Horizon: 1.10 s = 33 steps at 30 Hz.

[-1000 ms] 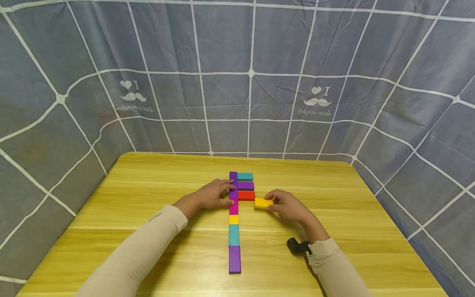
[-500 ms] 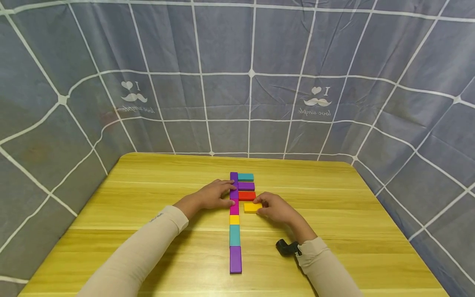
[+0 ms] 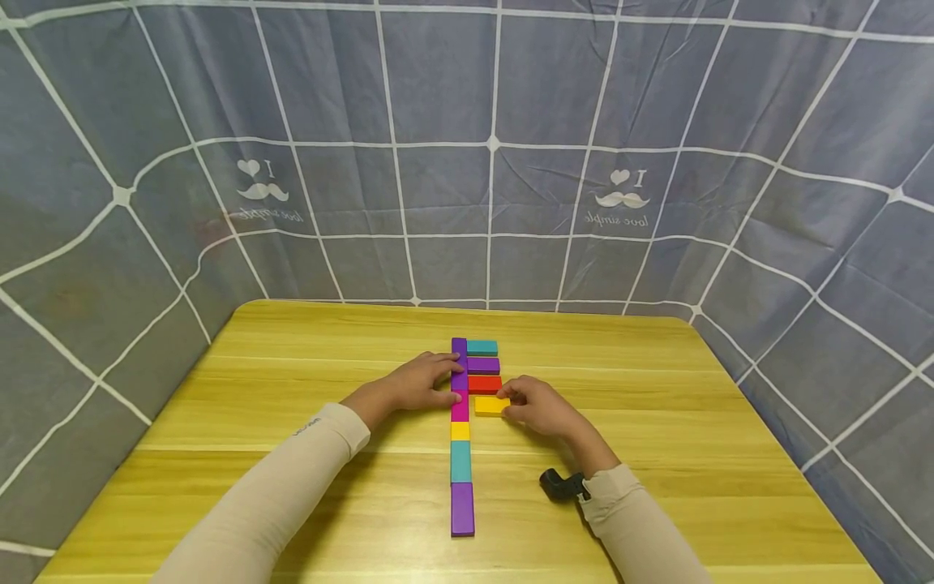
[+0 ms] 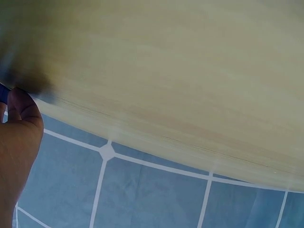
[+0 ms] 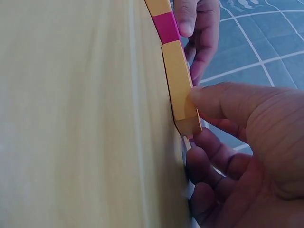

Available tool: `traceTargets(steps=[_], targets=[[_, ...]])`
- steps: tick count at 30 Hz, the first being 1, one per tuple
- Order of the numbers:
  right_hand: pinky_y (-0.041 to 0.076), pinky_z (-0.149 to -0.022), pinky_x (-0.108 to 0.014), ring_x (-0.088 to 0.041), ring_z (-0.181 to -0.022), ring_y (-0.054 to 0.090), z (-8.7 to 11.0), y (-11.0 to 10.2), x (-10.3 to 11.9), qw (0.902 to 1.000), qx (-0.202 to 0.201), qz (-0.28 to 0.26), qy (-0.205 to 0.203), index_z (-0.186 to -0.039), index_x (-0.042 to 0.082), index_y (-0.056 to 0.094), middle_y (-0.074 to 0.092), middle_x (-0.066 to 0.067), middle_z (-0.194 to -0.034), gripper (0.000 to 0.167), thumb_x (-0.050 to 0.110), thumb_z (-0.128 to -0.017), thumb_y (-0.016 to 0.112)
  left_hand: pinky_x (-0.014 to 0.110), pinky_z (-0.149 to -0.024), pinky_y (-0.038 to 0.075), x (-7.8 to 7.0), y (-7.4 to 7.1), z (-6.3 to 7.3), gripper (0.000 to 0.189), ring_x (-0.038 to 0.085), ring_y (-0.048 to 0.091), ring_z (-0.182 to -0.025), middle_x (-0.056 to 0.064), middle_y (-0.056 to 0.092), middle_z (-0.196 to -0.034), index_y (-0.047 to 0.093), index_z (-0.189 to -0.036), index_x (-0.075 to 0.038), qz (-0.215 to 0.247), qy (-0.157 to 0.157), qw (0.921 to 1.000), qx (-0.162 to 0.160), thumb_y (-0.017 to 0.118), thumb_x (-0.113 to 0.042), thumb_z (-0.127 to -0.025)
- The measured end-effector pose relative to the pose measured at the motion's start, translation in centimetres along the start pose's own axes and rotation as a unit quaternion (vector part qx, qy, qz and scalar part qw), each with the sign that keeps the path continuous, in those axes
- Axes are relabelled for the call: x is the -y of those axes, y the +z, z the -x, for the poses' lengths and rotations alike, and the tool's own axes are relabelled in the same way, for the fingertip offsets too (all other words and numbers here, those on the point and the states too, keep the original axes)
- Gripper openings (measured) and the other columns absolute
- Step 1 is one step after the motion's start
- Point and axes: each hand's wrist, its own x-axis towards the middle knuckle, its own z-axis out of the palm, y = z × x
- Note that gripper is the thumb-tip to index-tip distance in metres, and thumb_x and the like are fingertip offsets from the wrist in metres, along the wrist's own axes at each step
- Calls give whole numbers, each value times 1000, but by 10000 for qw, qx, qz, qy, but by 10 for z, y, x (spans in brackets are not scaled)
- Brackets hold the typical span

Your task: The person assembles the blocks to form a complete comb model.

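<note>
My right hand pinches the right end of a yellow block, thumb on the near side. The block lies just right of a column of blocks, a thin gap from its magenta block, and below a red block. My left hand rests its fingers on the purple blocks at the column's far end, its thumb on the magenta block. In the right wrist view the yellow block shows large between thumb and fingers. The left wrist view barely shows the left hand.
Above the red block, a purple block and a teal block jut right from the column. Nearer, the column continues with yellow, teal and purple blocks. A grey curtain surrounds the wooden table.
My right hand has carried the yellow block left, from beside the red block's right end to below it, close to the column. The left hand has stayed in place.
</note>
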Motion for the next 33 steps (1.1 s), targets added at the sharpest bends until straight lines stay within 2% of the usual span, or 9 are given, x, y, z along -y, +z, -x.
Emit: traceTargets(steps=[8, 21, 33], targets=[[48, -80, -35, -19, -86, 52, -4, 5, 1, 9999, -57, -3, -120, -107, 6, 69, 61, -3, -99, 17, 5, -90, 69, 42, -117, 28, 1, 1, -1, 59, 31, 36, -141, 9, 39, -156, 55, -141, -12, -38, 26, 10000, -25, 64, -45, -93], [48, -83, -37, -19, -88, 53, -7, 10, 5, 10000, -50, -7, -58, -109, 8, 69, 61, -2, -98, 18, 6, -91, 68, 42, -117, 27, -1, -2, -1, 58, 31, 34, -142, 8, 38, -156, 56, -140, -12, -89, -83, 9999, 108, 65, -45, -92], [47, -82, -36, -19, -88, 53, -7, 11, 4, 10000, -76, -30, 17, -108, 9, 69, 60, -1, -97, 17, 7, -91, 69, 45, -117, 26, -1, 0, -4, 59, 32, 34, -142, 10, 39, -155, 56, -139, -11, 23, -222, 9997, 46, 67, -43, -91]])
